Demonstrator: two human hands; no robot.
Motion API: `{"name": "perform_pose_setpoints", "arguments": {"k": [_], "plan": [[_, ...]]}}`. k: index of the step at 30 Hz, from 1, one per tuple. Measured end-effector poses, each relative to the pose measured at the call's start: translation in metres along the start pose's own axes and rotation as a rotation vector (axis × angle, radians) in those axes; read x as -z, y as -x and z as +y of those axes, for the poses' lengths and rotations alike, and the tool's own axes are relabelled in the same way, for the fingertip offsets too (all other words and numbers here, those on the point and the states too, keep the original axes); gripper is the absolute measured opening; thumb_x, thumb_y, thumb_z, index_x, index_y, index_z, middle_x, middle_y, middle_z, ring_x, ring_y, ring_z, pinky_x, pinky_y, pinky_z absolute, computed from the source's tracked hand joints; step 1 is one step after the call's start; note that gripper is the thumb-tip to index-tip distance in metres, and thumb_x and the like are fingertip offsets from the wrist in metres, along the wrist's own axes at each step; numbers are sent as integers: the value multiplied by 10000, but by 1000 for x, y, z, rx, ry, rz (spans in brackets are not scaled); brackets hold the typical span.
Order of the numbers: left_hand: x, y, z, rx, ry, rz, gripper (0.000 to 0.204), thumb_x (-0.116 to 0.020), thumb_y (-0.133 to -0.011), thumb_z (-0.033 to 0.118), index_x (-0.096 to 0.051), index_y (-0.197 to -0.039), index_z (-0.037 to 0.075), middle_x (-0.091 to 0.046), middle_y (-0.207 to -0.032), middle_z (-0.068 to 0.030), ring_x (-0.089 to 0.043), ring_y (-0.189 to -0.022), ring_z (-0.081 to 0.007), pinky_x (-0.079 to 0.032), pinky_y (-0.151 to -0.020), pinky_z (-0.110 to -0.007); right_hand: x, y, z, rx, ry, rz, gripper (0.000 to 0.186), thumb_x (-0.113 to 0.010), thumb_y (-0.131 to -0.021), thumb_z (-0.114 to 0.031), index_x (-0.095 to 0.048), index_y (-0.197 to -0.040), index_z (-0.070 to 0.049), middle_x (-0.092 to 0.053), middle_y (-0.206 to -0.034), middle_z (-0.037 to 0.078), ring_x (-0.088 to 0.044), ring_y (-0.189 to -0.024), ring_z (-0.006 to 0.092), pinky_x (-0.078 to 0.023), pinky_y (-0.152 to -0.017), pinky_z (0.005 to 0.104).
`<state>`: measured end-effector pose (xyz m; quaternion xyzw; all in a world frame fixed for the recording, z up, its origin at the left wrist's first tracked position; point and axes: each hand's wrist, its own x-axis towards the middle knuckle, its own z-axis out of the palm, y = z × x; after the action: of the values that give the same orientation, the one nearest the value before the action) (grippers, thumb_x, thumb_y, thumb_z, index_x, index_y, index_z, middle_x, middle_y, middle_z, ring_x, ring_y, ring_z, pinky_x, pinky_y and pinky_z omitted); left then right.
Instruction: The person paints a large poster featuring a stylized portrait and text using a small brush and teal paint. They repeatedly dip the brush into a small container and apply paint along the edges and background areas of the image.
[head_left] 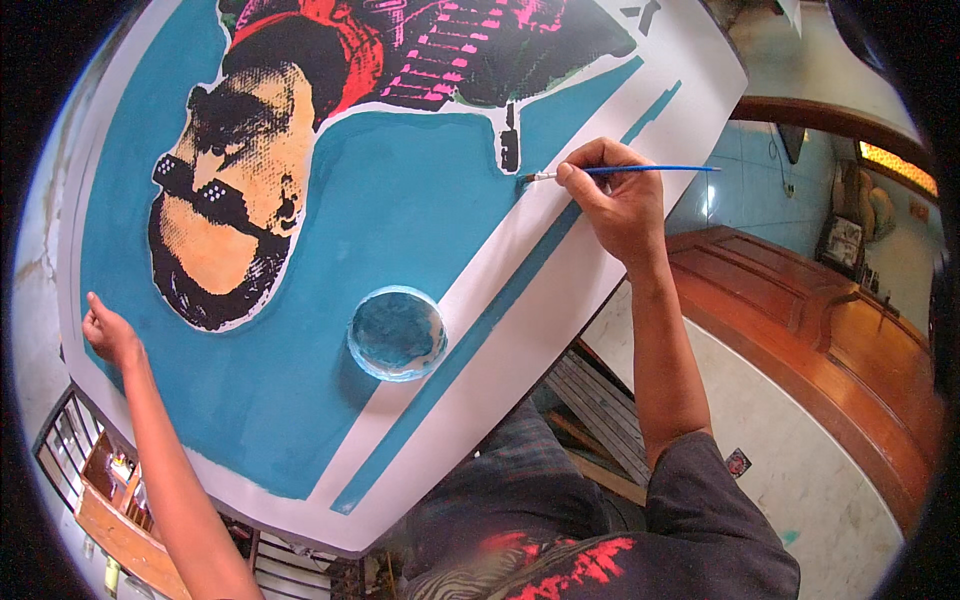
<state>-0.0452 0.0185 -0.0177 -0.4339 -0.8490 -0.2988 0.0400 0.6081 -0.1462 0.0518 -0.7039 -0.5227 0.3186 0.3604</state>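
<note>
Blue-handled, probably light and stiff, the paintbrush (688,168) has its tip at a blue edge on the painted sheet (400,210), my right grip (618,205) pinched on it near the ferrule (543,176), the surest hold, though I cannot tell if my left grip (110,334) is closed

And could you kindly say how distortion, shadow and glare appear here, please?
In the head view, the brown wooden panel looks bowed; there too, a shadow falls on the painting, lower left of the paint bowl; also there, glare streaks the blue tiles.
</note>
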Motion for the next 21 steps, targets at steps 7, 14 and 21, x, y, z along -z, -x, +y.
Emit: {"name": "perform_pose_setpoints", "arguments": {"k": [7,14,21], "plan": [[2,5,6,11,23,-32,660,-565,-901,593,-625,-1006,-56,-634,-894,-133,-590,-838,-251,-464,-807,-378,2,-1,6,30,-66,15,137,-723,-841,-159,-695,-835,-25,-676,-734,70,-598,-624,112,-498,-572,239],[1,4,3,-6,49,-9,664,-563,-897,600,-626,-997,-53,-637,-922,-145,-590,-852,-267,-461,-813,-382,3,-2,1,-7,-4,17,141,-724,-834,-156,-693,-824,-18,-681,-740,70,-611,-634,124,-503,-581,245],[1,-6,-2,-14,-40,-50,655,-543,-906,602,-626,-1006,-40,-667,-929,-146,-619,-862,-278,-473,-811,-389,24,-23,14,189,-53,-130,134,-739,-817,-170,-709,-825,-40,-689,-766,58,-634,-730,140,-508,-692,293]]}}
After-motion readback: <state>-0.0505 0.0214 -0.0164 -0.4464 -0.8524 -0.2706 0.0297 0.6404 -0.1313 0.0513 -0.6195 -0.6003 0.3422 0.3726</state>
